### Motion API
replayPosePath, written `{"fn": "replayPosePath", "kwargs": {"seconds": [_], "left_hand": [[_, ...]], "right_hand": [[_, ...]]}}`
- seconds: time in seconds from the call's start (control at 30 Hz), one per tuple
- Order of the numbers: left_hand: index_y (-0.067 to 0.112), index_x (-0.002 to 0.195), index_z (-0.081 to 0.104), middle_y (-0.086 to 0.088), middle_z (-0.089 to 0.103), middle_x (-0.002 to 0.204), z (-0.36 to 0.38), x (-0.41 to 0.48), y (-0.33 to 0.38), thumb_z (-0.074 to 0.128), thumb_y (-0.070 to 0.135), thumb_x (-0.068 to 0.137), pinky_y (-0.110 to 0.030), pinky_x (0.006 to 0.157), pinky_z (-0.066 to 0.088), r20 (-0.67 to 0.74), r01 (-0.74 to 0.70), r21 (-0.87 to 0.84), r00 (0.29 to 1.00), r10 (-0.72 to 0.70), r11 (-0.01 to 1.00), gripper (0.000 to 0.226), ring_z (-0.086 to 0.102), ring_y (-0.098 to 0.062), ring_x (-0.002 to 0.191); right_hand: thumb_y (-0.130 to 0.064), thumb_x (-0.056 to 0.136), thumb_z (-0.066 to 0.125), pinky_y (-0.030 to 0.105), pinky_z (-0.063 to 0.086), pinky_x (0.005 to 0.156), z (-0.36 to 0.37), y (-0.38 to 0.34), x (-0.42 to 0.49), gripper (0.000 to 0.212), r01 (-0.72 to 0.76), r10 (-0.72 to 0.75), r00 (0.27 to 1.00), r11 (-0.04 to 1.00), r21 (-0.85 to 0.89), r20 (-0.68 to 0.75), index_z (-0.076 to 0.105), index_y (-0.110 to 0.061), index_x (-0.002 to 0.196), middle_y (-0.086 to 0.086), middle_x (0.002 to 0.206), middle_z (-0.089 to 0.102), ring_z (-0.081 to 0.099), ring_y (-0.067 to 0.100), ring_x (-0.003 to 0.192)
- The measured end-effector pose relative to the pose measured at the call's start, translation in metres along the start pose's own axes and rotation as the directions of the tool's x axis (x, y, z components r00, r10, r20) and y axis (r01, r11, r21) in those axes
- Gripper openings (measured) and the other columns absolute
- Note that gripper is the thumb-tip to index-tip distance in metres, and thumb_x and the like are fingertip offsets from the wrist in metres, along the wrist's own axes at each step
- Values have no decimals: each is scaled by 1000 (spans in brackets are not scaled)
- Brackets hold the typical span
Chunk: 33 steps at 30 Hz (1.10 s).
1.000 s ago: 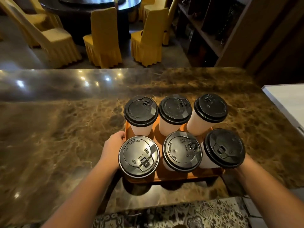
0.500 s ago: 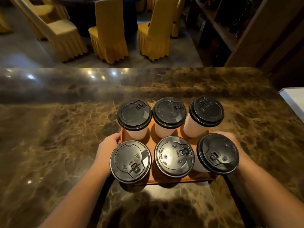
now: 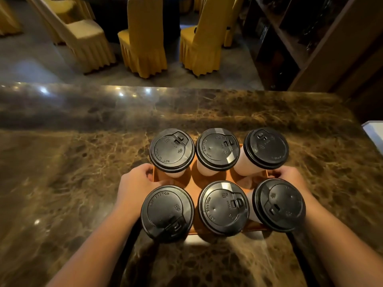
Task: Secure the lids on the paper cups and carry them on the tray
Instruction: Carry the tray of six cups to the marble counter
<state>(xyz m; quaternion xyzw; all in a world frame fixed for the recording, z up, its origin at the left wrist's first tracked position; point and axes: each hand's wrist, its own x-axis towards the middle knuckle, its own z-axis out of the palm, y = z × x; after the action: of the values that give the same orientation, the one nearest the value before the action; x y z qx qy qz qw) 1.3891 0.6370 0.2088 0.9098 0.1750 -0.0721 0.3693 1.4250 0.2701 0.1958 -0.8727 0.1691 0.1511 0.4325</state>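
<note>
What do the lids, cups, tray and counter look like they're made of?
Lids: black plastic with a slight sheen, judging by the moulded lettering and sip tabs.
Cups: probably paper; the walls are white and matte.
Tray: smooth and orange-brown; could be wood or plastic, cannot tell.
Counter: polished brown marble or similar stone, veined and reflecting lights.

6 cups [image 3: 246, 165], 6 lids [image 3: 172, 150], 1 tray [image 3: 193, 180].

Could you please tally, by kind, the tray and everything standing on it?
Paper cups: 6
Black lids: 6
Orange tray: 1
Total: 13
</note>
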Motion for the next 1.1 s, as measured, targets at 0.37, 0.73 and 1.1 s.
{"fn": "replayPosePath", "kwargs": {"seconds": [0.37,0.73,1.1], "left_hand": [[18,68,62,7,65,62,8,18,-12,71,30,77,-28,56,38,-23,-62,34,998,63,997,18,54,-9,63],[26,83,59,10,66,77,15,25,-19,60,7,87,-41,69,52,-22,-36,73,999,38,997,20,60,-16,78],[31,84,57,13,65,75,9,19,-15,60,14,88,-35,62,44,-38,-53,84,998,56,995,18,60,-12,76]], "right_hand": [[2,95,69,67,55,96,2,13,16,18,-38,37,999,999,-18,-24,73,-11,84,27,104,77,70,52,106],[-10,86,70,56,60,85,8,14,27,7,-74,51,995,956,-284,-88,68,-13,81,4,76,72,69,32,81],[-8,92,68,38,50,74,0,13,22,21,38,-76,994,917,-397,-81,62,-20,76,-2,77,68,64,23,79]]}}
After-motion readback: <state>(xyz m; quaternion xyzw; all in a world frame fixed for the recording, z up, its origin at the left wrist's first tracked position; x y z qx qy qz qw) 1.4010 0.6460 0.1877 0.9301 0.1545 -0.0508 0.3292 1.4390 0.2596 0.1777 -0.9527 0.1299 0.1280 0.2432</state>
